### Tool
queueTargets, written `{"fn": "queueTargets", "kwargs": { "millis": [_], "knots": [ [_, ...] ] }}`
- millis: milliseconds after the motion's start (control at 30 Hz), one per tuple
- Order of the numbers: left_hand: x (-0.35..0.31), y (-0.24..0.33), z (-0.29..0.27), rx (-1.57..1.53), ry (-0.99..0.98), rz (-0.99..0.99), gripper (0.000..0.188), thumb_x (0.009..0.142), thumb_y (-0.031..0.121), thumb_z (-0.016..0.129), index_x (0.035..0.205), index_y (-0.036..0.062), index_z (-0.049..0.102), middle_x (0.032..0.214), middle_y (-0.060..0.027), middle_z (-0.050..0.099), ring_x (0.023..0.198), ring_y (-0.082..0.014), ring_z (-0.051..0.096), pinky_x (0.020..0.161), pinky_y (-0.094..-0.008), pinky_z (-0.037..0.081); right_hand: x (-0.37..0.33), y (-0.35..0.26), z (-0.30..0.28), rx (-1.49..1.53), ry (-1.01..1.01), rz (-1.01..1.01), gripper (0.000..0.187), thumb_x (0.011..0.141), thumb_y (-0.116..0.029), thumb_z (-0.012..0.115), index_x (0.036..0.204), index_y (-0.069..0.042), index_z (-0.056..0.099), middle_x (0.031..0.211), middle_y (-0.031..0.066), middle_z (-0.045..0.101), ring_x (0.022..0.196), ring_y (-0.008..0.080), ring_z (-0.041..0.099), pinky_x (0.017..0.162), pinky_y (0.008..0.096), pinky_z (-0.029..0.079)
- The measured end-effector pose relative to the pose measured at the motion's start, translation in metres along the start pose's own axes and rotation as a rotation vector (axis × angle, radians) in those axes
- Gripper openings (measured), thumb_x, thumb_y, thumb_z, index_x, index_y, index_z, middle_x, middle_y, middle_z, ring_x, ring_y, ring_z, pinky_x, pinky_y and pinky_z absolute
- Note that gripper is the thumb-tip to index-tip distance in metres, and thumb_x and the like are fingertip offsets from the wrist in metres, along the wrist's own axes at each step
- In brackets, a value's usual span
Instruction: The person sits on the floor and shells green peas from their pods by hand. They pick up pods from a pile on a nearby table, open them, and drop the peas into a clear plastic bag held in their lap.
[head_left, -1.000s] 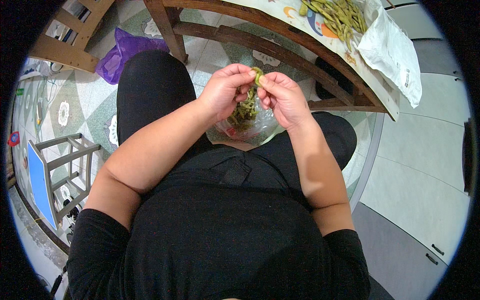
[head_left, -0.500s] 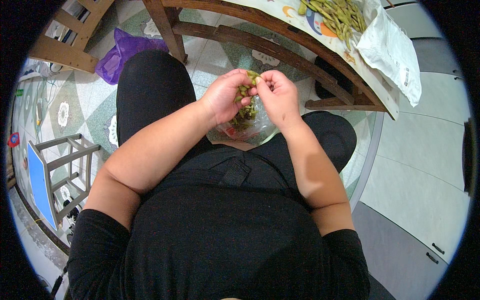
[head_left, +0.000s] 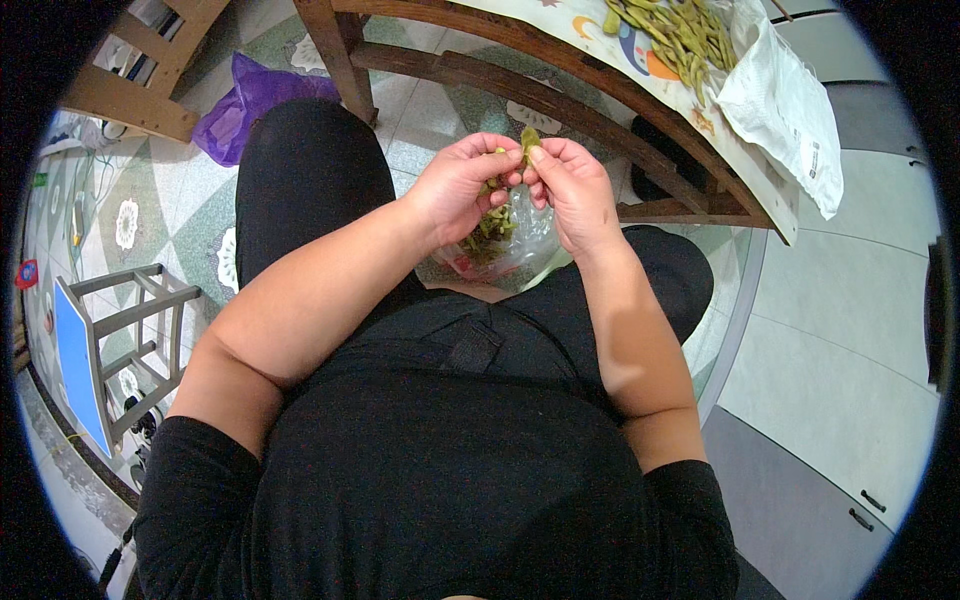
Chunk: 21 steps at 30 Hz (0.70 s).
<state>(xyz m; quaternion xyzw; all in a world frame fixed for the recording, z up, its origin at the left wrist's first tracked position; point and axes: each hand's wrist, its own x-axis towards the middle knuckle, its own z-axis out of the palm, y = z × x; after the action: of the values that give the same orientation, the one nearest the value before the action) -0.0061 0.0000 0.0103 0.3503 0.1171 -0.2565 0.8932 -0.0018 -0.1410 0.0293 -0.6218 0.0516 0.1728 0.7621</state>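
Observation:
My left hand (head_left: 462, 185) and my right hand (head_left: 575, 190) meet in front of me, between my knees. A greenish soybean pod (head_left: 529, 141) stands up between their fingertips, pinched by my right thumb and fingers. My left thumb presses at its side. More green pods (head_left: 491, 187) show under the curled fingers of my left hand, partly hidden. Below both hands, a clear plastic bag (head_left: 532, 243) lies open between my thighs, with green pods (head_left: 486, 238) inside it.
A wooden table (head_left: 590, 55) stands ahead, bearing a heap of soybean pods (head_left: 680, 45) and a white bag (head_left: 785, 110). A purple bag (head_left: 240, 110) lies on the floor by my left knee. A stool with a blue top (head_left: 85, 365) rests on its side at left.
The pod between my fingertips has turned from slanting to upright. My right hand has shifted slightly right, and its grip has risen along the pod.

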Motion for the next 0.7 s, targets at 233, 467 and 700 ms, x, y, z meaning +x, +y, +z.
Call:
{"fn": "queueTargets", "kwargs": {
  "millis": [233, 467, 700],
  "knots": [
    [0.003, 0.002, -0.002, -0.044, 0.018, 0.001, 0.011, 0.079, 0.005, 0.048, 0.090, 0.0034, 0.049, 0.075, -0.0023, 0.051, 0.064, -0.0090, 0.047, 0.050, -0.0191, 0.035, -0.001, -0.010, -0.013, -0.082, -0.039, 0.086, 0.013, 0.083, -0.016, 0.051, 0.087, -0.003, 0.052, 0.065, -0.0002, 0.053, 0.053, 0.0050, 0.044, 0.048, 0.0170, 0.035],
    [0.005, 0.007, -0.004, -0.168, 0.114, 0.003, 0.014, 0.083, 0.018, 0.044, 0.084, 0.0041, 0.048, 0.073, -0.0023, 0.047, 0.063, -0.0117, 0.044, 0.051, -0.0227, 0.034, 0.000, -0.012, -0.041, -0.788, -0.072, 0.059, 0.017, 0.078, -0.018, 0.056, 0.083, -0.003, 0.058, 0.066, -0.0023, 0.054, 0.059, 0.0046, 0.046, 0.054, 0.0188, 0.037],
    [0.005, 0.001, -0.004, -0.112, 0.179, -0.058, 0.028, 0.089, 0.033, 0.035, 0.074, 0.0095, 0.042, 0.058, 0.0014, 0.037, 0.049, -0.0095, 0.033, 0.043, -0.0220, 0.025, -0.005, -0.028, -0.022, -0.789, 0.140, -0.304, 0.016, 0.076, -0.017, 0.057, 0.080, -0.001, 0.058, 0.071, 0.0083, 0.058, 0.062, 0.0134, 0.054, 0.057, 0.0252, 0.042]
  ]
}}
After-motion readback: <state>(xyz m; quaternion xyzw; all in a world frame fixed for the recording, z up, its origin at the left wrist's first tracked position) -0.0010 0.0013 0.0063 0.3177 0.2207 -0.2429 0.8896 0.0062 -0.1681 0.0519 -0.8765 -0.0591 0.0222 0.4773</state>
